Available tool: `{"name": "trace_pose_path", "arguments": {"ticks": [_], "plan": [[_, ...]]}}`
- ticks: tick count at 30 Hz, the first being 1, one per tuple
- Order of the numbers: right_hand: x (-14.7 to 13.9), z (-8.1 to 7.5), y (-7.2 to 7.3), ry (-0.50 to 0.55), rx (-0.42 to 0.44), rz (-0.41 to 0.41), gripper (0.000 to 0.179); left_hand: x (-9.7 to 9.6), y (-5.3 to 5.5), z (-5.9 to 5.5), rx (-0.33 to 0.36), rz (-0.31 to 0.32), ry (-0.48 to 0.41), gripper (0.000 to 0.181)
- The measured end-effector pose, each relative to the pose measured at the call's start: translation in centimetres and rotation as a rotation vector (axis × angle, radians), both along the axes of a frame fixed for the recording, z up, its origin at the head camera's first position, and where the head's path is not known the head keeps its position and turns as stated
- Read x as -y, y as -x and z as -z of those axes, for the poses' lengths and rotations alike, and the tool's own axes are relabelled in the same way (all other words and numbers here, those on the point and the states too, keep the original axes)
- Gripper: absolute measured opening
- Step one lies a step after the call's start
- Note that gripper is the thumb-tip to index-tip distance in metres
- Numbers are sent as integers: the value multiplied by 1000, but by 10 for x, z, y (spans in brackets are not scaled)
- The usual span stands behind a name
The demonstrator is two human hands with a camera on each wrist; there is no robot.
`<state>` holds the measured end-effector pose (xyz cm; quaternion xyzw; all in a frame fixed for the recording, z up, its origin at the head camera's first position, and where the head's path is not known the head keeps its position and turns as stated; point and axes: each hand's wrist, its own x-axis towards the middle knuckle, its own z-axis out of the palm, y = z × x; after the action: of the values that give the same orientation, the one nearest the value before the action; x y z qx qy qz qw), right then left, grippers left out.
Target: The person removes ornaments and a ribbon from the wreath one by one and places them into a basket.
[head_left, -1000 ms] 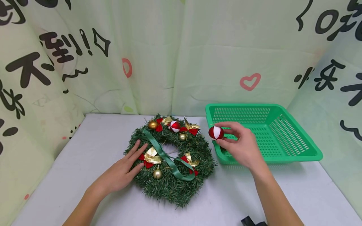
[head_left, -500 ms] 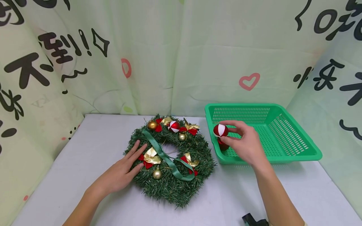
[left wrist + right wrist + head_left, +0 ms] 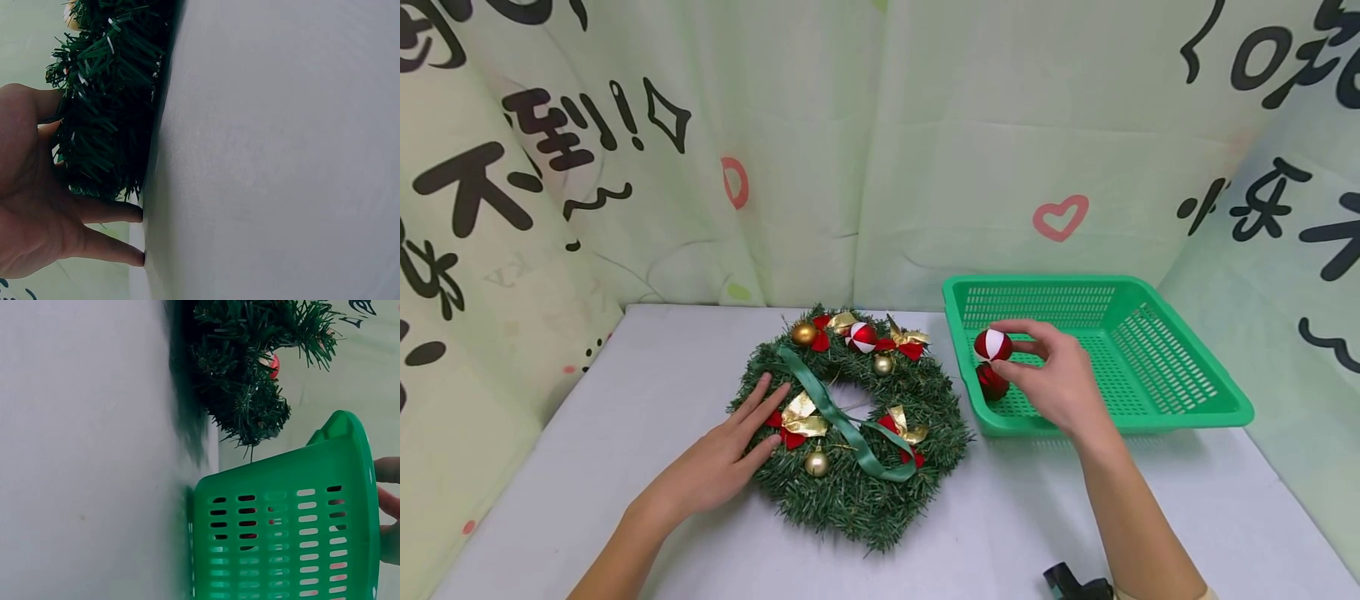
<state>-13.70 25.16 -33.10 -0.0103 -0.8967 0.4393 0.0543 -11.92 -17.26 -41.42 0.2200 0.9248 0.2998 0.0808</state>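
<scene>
A green Christmas wreath (image 3: 868,508) lies on the table, trimmed with gold and red bows, baubles and a loose green ribbon (image 3: 827,400). My left hand (image 3: 722,458) rests on its left side with spread, fairly straight fingers; in the left wrist view, two fingertips (image 3: 139,257) reach the tabletop beside the greenery. Between thumb and fingers, my right hand (image 3: 1056,375) pinches a red-and-white bauble (image 3: 992,344) over the left end of a green plastic basket (image 3: 1195,358). Below it, a dark red bauble (image 3: 992,383) is inside the basket. In the right wrist view, the basket wall hides the held bauble.
A white cloth covers the table (image 3: 580,500). A pale green curtain (image 3: 910,167) with black lettering hangs behind and at both sides. Near the front edge, by my right forearm, is a black object (image 3: 1075,583), partly cut off.
My right hand has shifted slightly right with the red-and-white bauble, from the basket's left rim to inside it. The dark red bauble below has come into view. My left hand stays put.
</scene>
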Motion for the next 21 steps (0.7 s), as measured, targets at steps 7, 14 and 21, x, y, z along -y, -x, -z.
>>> {"name": "trace_pose_path", "arguments": {"ticks": [7,14,21], "plan": [[-4,8,6,-38,8,7,49,0,0,0,7,-1,-5,65],[-6,15,11,-55,15,5,49,0,0,0,10,-4,2,66],[-6,17,13,-64,36,-1,48,0,-1,-1,11,-7,3,66]]}}
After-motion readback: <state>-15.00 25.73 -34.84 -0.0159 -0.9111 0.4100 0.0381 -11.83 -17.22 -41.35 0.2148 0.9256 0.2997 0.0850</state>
